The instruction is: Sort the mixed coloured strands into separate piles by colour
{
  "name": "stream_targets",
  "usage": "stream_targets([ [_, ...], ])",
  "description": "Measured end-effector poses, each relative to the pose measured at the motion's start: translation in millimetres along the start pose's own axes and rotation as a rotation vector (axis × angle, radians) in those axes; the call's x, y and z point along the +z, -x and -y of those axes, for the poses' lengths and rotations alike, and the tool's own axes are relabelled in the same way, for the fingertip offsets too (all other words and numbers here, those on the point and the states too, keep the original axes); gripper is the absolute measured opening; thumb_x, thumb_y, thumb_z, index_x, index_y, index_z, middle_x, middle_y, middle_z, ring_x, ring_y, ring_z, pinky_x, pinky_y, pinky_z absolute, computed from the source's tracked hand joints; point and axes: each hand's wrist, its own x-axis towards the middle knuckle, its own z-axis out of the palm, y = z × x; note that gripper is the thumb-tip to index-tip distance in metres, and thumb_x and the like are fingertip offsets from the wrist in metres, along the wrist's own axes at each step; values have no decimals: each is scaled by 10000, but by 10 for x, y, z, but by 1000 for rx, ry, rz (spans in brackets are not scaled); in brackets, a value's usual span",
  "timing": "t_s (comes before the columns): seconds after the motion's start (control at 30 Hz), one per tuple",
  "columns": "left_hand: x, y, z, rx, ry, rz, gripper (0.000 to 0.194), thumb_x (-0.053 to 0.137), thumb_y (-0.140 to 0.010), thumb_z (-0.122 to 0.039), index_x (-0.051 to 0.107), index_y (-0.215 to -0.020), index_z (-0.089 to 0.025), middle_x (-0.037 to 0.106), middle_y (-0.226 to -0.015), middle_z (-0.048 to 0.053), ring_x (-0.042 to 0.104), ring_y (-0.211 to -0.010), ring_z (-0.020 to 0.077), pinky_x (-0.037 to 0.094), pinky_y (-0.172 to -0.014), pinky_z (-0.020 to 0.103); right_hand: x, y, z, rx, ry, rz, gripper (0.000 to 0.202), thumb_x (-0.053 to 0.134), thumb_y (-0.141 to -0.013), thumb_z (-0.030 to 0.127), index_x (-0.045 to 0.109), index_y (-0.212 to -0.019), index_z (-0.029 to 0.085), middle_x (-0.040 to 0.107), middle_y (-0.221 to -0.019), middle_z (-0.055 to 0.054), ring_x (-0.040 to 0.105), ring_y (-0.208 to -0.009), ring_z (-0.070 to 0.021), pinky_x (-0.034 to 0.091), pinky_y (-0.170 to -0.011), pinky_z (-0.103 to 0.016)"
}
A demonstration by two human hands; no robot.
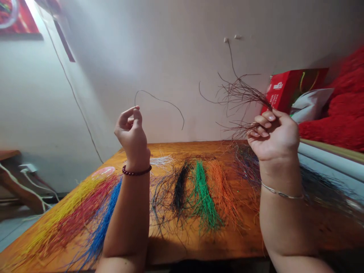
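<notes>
Raised above the table, my left hand [131,127] pinches one end of a single thin dark strand [162,100], which arcs over to the right. My right hand [274,131] is closed around a bunch of brown strands [250,93] that fan out leftward and up; a few more stick out below the fingers. Whether the strands are wire or thread I cannot tell. Beneath the hands lie sorted bundles: black strands [180,189], green strands [204,197] and orange strands [224,189]. Blue strands [109,212] are partly behind my left forearm.
Red strands [82,212] and yellow strands [65,208] spread along the left of the wooden table [167,248]. White strands [162,162] lie at the back. Mixed dark strands [321,185] are at right. A red bag [287,85] stands behind my right hand, beside red fluffy material [347,102].
</notes>
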Motion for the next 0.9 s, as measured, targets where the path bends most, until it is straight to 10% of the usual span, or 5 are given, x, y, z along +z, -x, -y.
stream_targets([
  [0.2, -166, 221, -426, 260, -374, 192, 139, 674, -823, -357, 744, -867, -246, 617, -753, 37, 476, -614, 133, 332, -546, 246, -38, -10, 7, -31, 105, 22, 311, 594, -819, 325, 374, -622, 224, 350, -503, 40, 241, -370, -86, 252, -394, -298],
  [0.4, -498, 433, -655, 228, -617, 538, 21, 721, -745, -292, 739, -737, -283, 646, -806, 51, 529, -662, 185, 317, -529, 237, 54, 43, 24, -31, 41, -19, 287, 590, -812, 259, 365, -638, 216, 332, -524, 46, 217, -375, -72, 249, -398, -284],
  [0.6, -476, 242, -311, 265, -818, 646, 75, 685, -728, -336, 745, -696, -305, 684, -762, 46, 549, -623, 185, 331, -488, 226, 51, 34, 10, -31, 38, -17, 287, 574, -821, 265, 363, -635, 212, 322, -521, 47, 206, -373, -66, 234, -392, -280],
  [0.9, 108, 33, 593, -130, -1268, 1212, 159, 720, -704, -295, 779, -846, -338, 718, -1055, 51, 649, -925, 251, 499, -828, 361, -26, -14, -15, 0, 81, 44, 299, 601, -817, 342, 392, -631, 233, 362, -501, 42, 229, -370, -85, 260, -377, -284],
])
